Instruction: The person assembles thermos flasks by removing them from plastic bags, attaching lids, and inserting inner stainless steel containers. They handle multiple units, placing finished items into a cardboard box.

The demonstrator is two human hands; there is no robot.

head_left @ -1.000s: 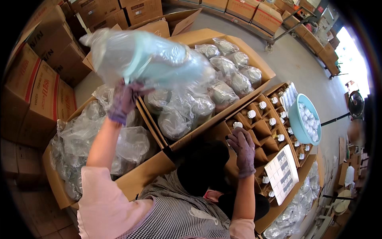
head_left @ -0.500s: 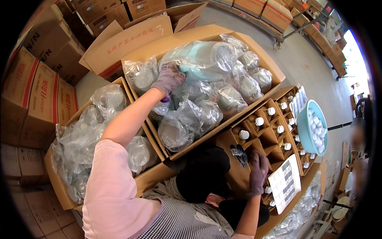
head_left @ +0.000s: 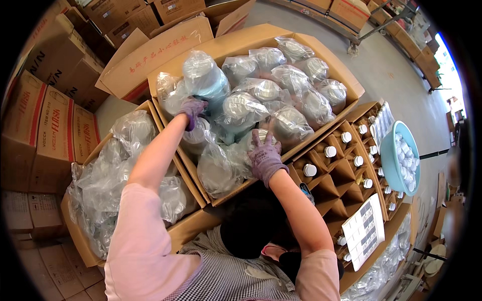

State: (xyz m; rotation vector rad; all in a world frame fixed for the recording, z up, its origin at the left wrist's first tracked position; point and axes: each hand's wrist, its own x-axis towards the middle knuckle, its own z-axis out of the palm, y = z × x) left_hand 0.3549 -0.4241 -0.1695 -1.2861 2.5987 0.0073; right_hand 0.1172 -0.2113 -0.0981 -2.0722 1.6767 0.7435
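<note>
My left hand (head_left: 192, 111), in a grey-purple glove, is closed at the lower part of a bluish, plastic-wrapped cylindrical container (head_left: 205, 80). This container leans at the left side of a large cardboard box (head_left: 346, 85). My right hand (head_left: 265, 156), gloved alike, lies with spread fingers on a bagged container near the box's front edge. Several round-topped containers in clear plastic bags (head_left: 290, 123) fill the box around both hands. What the left fingertips grip is partly hidden.
To the left stands another carton of bagged containers (head_left: 108, 170). At right, a divided carton holds white-capped bottles (head_left: 330, 151), with a printed sheet (head_left: 362, 233) on it. A light-blue basin (head_left: 389, 155) holds white caps. Stacked cartons (head_left: 52, 130) line the left.
The bluish container has gone from lying across the box to leaning upright at the left. My right hand has moved from the divided carton onto the bagged containers.
</note>
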